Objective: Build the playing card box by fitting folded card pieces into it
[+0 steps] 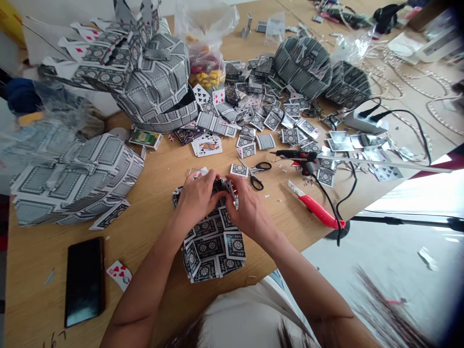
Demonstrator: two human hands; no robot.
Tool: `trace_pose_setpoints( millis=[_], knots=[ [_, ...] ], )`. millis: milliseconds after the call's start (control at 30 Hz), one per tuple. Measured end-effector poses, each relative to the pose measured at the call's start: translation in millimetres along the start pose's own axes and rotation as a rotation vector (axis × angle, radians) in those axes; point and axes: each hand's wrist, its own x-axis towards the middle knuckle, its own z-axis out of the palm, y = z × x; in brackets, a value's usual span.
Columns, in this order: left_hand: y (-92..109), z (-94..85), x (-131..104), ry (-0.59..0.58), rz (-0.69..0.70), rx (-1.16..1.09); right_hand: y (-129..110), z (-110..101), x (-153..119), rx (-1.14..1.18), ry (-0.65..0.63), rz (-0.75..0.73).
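Left hand (pixel 198 193) and right hand (pixel 247 203), both nearly closed, pinch the card shell (pixel 210 245) at twelve o'clock. Scissors (pixel 254 170) lie towards one.

1. A single head-worn camera looks from above the person's white shirt (pixel 246 314), facing forward and down over the wooden table (pixel 36 270).
2. It sits close: left hand (pixel 197 195) and right hand (pixel 250 205) fall mid-view, forearms (pixel 297 273) entering from the near side.
3. Its wide view takes in pale floor (pixel 384 261) at right.
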Motion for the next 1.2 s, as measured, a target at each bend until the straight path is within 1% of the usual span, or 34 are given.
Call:
trace_pose_setpoints(
  millis=[233,333,500,767,1033,1200],
  knots=[
    [-0.7,-0.4,-2.3,-0.013,0.051,0.026,0.0,4.8,-0.5,0.01,0.018,-0.003],
    [0.9,-0.7,-2.2,-0.009,0.037,0.01,0.8,4.7,-0.5,0.007,0.036,0.012],
    [5.9,-0.8,-2.5,-0.013,0.007,0.051,4.2,5.2,1.0,0.008,0.071,0.0],
    [7.3,-2.6,0.6,-0.051,-0.035,0.051,7.8,8.9,0.7,0.076,0.063,0.056],
    [11.0,-0.6,3.4,-0.036,-0.077,0.128,8.9,8.0,2.0,0.113,0.056,0.078],
    [12.0,-2.0,4.8,-0.056,-0.093,0.121,8.6,9.5,2.6,0.163,0.05,0.093]
  ],
)
